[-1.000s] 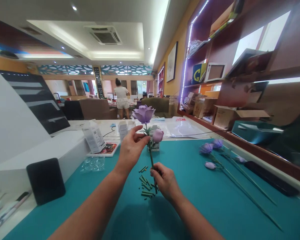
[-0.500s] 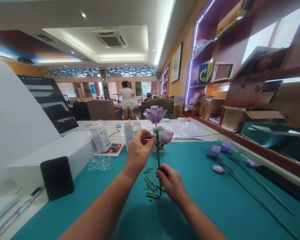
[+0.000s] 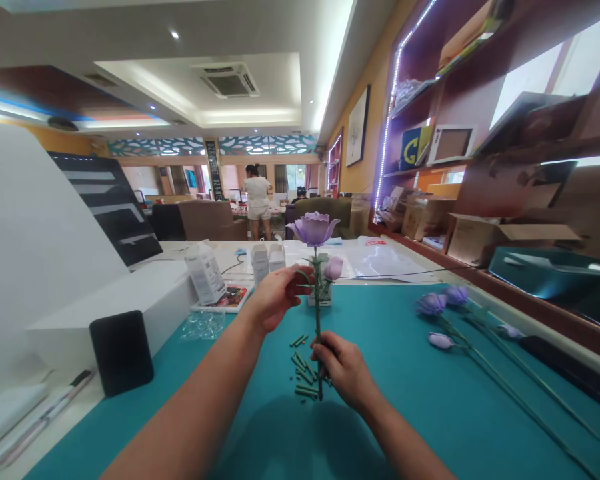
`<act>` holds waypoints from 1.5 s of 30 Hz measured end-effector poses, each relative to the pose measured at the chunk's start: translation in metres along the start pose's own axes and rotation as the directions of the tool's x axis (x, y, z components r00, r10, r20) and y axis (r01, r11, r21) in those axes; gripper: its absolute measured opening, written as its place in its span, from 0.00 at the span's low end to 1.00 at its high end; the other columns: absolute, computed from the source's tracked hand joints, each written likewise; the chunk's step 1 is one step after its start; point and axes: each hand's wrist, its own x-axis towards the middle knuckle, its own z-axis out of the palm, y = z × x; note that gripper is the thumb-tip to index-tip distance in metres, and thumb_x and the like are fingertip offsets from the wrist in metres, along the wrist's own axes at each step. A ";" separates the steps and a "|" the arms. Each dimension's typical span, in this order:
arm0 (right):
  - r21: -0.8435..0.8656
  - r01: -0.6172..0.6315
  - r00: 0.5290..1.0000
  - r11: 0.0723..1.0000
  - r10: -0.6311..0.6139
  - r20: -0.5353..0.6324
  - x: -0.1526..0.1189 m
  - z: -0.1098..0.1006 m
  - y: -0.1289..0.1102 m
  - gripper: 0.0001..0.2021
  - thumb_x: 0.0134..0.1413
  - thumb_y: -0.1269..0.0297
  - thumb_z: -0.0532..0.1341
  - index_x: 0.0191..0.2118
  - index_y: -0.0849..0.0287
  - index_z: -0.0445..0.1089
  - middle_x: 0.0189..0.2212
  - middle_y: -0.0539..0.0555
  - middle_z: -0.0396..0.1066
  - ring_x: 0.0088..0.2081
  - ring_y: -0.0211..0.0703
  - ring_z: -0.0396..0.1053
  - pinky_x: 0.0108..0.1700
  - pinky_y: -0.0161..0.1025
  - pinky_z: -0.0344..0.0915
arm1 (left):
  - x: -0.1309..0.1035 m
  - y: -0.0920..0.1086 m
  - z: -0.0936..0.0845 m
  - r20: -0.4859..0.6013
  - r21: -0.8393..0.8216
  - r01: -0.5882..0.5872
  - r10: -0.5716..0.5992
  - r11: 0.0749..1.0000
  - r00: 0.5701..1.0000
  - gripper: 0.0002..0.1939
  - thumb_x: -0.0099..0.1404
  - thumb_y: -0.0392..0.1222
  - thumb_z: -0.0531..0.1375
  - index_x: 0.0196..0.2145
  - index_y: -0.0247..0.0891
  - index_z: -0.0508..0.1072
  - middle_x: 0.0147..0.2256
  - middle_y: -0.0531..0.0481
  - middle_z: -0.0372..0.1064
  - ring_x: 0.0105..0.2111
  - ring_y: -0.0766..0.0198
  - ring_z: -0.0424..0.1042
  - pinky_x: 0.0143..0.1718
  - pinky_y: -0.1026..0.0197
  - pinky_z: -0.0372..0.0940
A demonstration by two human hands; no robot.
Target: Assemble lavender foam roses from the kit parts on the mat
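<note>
Flower stem (image 3: pixel 319 319) part. hid. by R hand (image 3: pixel 344 368); box (image 3: pixel 325 302) bhd it part. blocked; dark case (image 3: pixel 567 370) cut off @ R edge; pillar txt (image 3: pixel 214 167) blurry.

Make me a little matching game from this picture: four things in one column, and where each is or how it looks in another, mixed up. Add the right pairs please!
Things:
1. Right hand
2. Mat
3. Upright flower
4. Green pieces

Places and looks:
A. Lying loose in a small pile
B. Gripping the lower part of the stem
C. Flat and teal
D. Purple, at the top of the held stem

Right pairs: 1-B, 2-C, 3-D, 4-A
</note>
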 end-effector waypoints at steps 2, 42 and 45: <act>0.003 -0.002 1.000 1.000 0.002 0.016 -0.001 0.000 -0.001 0.08 0.57 0.61 0.53 0.31 0.58 0.65 0.25 0.49 0.70 0.20 0.34 0.64 0.25 0.32 0.61 | 0.004 -0.001 -0.004 0.051 -0.038 0.037 -0.035 0.999 0.998 0.09 0.57 0.44 0.62 0.33 0.37 0.74 0.28 0.52 0.69 0.25 0.69 0.67 0.23 0.68 0.54; -0.067 0.021 0.998 0.998 -0.017 0.059 -0.002 0.002 0.002 0.09 0.58 0.62 0.52 0.31 0.58 0.66 0.24 0.49 0.69 0.21 0.34 0.64 0.24 0.31 0.59 | -0.005 -0.008 -0.002 -0.067 0.112 -0.175 0.183 0.978 0.981 0.12 0.50 0.47 0.66 0.26 0.36 0.70 0.25 0.55 0.67 0.25 0.69 0.66 0.27 0.65 0.55; -0.089 0.016 0.998 0.996 -0.010 0.062 -0.002 0.002 0.003 0.09 0.57 0.62 0.52 0.31 0.58 0.66 0.25 0.49 0.70 0.21 0.34 0.64 0.25 0.31 0.60 | -0.006 -0.008 0.000 -0.105 0.136 -0.166 0.181 0.977 0.978 0.10 0.52 0.46 0.63 0.25 0.36 0.70 0.22 0.56 0.66 0.23 0.70 0.65 0.25 0.66 0.53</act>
